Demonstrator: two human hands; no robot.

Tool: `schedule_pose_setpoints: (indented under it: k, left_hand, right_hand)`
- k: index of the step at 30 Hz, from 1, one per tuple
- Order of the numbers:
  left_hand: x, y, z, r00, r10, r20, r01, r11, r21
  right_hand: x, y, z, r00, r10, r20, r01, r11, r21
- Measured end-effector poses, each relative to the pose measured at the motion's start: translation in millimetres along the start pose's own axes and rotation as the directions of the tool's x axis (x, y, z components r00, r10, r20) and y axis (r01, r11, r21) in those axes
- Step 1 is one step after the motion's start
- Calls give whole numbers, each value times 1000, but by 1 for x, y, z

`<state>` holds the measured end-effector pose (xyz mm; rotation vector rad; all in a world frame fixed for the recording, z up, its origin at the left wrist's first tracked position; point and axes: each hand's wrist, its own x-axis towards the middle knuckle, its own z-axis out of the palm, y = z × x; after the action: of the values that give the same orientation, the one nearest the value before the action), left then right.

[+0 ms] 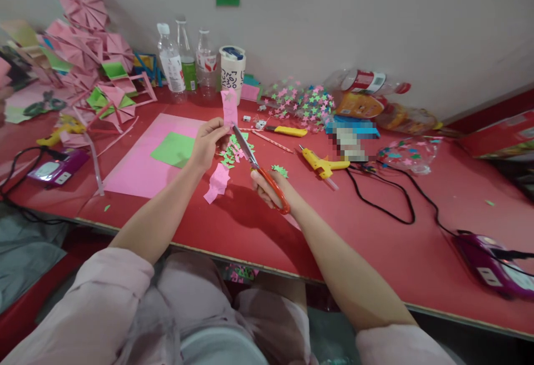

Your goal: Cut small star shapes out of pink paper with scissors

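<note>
Pink sleeves (104, 287) are shown nearest the camera. At left, a pink paper strip (230, 108) is pinched by the left hand (208, 141), the nearer one, its long axis upright above the red table (246, 234); its surface is faintly lined. At right, orange-handled scissors (253, 161) are gripped by the right hand (263, 189), blades slanted up-left toward the strip's base.

A red table (411, 256) stands against a grey wall (334, 14).
</note>
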<state>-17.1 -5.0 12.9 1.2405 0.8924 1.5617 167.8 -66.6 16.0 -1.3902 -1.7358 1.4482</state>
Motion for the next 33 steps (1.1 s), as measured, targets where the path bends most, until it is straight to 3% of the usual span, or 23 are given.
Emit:
schedule_pose_setpoints:
  k: [13, 33]
  left_hand:
    - [-5, -9, 11, 999, -29, 18, 31, 996, -86]
    - [-4, -6, 8, 1000, -17, 15, 18, 995, -93]
  right_hand:
    - [-3, 6, 10, 998, -68, -11, 69, 997, 37]
    - [2, 4, 7, 998, -26, -58, 26, 1000, -5]
